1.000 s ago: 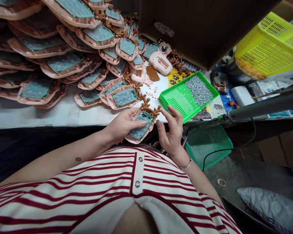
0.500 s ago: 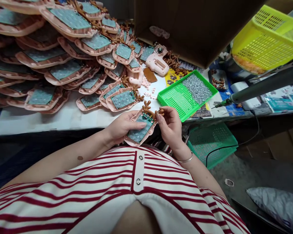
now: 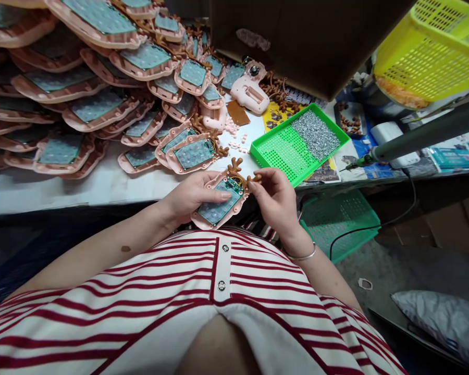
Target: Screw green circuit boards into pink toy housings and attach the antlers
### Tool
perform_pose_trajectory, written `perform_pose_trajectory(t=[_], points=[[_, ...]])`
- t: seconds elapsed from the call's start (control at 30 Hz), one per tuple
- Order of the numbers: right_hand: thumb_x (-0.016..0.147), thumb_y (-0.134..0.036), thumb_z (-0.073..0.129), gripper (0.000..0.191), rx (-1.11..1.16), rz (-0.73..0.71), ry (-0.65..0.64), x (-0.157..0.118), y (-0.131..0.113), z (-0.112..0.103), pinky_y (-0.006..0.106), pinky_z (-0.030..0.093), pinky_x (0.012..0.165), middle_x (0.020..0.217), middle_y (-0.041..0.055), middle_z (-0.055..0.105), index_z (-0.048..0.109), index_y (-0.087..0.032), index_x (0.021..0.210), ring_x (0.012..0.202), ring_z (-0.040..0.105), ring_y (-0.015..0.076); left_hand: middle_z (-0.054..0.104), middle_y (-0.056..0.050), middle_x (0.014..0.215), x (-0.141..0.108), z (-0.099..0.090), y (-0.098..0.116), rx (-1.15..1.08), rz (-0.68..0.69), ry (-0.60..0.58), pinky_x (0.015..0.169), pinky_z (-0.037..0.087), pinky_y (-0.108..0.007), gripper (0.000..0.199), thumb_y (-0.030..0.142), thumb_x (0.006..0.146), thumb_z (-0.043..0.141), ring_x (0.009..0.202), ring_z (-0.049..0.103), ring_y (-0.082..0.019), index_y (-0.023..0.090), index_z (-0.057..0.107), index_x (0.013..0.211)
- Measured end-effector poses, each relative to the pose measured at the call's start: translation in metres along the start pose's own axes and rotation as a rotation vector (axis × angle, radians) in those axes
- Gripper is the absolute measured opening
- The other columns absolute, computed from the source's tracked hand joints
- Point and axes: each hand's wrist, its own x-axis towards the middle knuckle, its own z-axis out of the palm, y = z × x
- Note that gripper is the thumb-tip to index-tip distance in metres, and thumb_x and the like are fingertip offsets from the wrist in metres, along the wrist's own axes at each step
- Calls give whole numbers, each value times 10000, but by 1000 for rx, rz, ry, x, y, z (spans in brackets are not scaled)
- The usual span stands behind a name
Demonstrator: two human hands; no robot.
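My left hand [image 3: 197,195] grips a pink toy housing half [image 3: 216,204] with its thumb across the bluish circuit board inside it. Yellow wires and small green board parts show at the housing's upper end. A brown antler piece [image 3: 234,165] sticks up from that end, with a second branch on the right. The fingers of my right hand [image 3: 275,195] are closed on this right branch at the housing's edge. Just beyond my hands, two similar housings with boards [image 3: 190,153] lie overlapped on the table.
Stacked pink housings [image 3: 97,107] fill the left side. A green tray [image 3: 297,143] holds many small screws. Pink button bits [image 3: 238,140], a closed pink shell [image 3: 250,95] and brown antlers lie behind. An electric screwdriver [image 3: 391,148] reaches in from the right, below a yellow basket [image 3: 433,57].
The held housing has shifted slightly left and tilted a little, with both hands still on it. The view has moved a little, and the surrounding items stay in place.
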Motion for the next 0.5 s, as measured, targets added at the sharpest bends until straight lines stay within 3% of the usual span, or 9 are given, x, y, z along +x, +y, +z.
perform_pose_trajectory(t=[0.1,0.3,0.5], points=[[840,-386,713,215,-127,-116,61,-1,-3,2,343,533,861,930,13,661,621,-249,979,848,619,152,747,-82,766,-1,0,1,6,4,26,542,539,-230,296,222,699,813,600,675,-160,94,701,942],[741,-521,795,370,353,281,-88,5,0,1,241,518,652,753,-46,619,649,-228,913,631,560,80,750,-90,780,-4,0,2,17,-21,34,539,537,-227,294,221,707,797,598,674,-160,82,708,950],[742,-619,756,447,417,331,-50,6,0,3,219,507,604,699,-63,610,673,-236,958,587,573,66,749,-81,767,-2,-2,0,17,-30,42,535,531,-231,282,224,701,797,588,669,-159,89,700,929]])
